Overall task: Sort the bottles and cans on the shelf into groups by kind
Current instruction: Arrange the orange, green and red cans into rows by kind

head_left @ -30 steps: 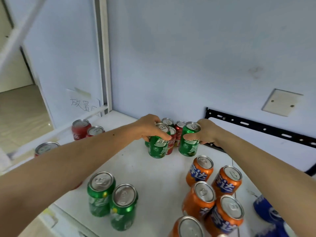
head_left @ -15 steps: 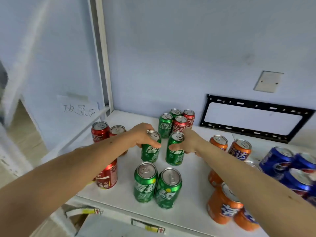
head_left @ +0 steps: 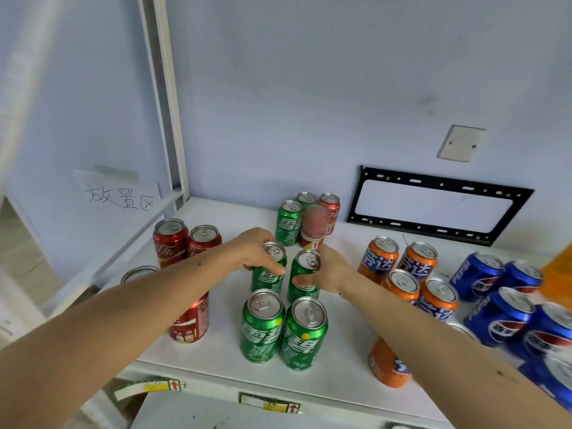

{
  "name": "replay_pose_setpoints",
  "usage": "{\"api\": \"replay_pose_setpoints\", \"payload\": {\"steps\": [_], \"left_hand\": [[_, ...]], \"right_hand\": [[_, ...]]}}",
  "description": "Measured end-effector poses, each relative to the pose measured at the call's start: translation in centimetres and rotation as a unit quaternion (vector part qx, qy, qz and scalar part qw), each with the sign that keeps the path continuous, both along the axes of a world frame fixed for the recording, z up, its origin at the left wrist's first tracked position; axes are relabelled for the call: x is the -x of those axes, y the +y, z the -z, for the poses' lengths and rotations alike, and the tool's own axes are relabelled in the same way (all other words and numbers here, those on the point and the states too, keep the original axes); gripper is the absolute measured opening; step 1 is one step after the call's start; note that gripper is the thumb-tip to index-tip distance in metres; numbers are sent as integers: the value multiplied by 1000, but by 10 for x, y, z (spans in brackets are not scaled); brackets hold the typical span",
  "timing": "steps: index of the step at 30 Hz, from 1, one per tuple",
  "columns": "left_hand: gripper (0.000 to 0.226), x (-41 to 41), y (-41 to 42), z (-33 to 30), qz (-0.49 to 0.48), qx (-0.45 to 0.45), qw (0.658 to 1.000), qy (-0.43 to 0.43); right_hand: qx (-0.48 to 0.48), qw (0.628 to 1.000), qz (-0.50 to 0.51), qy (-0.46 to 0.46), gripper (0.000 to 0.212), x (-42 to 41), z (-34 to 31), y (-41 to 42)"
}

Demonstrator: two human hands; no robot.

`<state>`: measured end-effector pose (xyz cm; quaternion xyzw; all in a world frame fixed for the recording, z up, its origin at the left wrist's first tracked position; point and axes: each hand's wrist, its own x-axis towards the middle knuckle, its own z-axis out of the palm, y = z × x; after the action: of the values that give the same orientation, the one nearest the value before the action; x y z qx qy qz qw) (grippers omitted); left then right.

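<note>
- White shelf (head_left: 216, 351) stands against a pale blue wall; a handwritten paper label (head_left: 119, 193) hangs at far left and a black bracket (head_left: 439, 205) is fixed to the wall at far right.
- Left hand (head_left: 253, 252): grip closed around one green can (head_left: 267, 269), fingers wrapped over its rim and side. The can stands at mid-shelf.
- Right hand (head_left: 326, 270): grip closed around a second green can (head_left: 305, 277), just beside the first.
- Both held cans sit directly behind the near green pair (head_left: 283, 331), which stands at the shelf's front edge.
- Progress, as judged: sorting is well advanced. Orange cans (head_left: 402, 274) are grouped at centre right, blue cans (head_left: 510, 305) at far right, red cans (head_left: 185, 246) at left.
- Remaining, as judged: a mixed cluster (head_left: 309, 221) at the far wall still combines green and red cans.
- Count, green: six visible, namely two held, two near, two in the far cluster.
- Count, red: at least six, with two in the far cluster; one at left shows only its lid.
- Count, orange: at least five. Blue: at least five; several are cut off by the frame edge.
</note>
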<state>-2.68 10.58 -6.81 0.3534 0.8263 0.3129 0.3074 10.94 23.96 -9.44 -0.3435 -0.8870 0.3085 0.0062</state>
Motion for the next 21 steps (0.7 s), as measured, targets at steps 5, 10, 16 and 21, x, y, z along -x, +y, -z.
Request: {"api": "replay_pose_setpoints", "payload": {"steps": [5,10,16,21], "left_hand": [[68,2,2,-7,33,40,998,21],[86,13,8,-24,29,56,998,15],[90,25,36,-43,-2,9,1000,22],[89,26,78,-41,23,-35,995,85]], "right_hand": [[-18,999,-14,-31,92,0,-3,-2],[19,999,-47,-19,87,-5,-28,5],[60,997,-44,30,22,-13,-80,43],[15,999,-2,43,55,5,-88,100]]}}
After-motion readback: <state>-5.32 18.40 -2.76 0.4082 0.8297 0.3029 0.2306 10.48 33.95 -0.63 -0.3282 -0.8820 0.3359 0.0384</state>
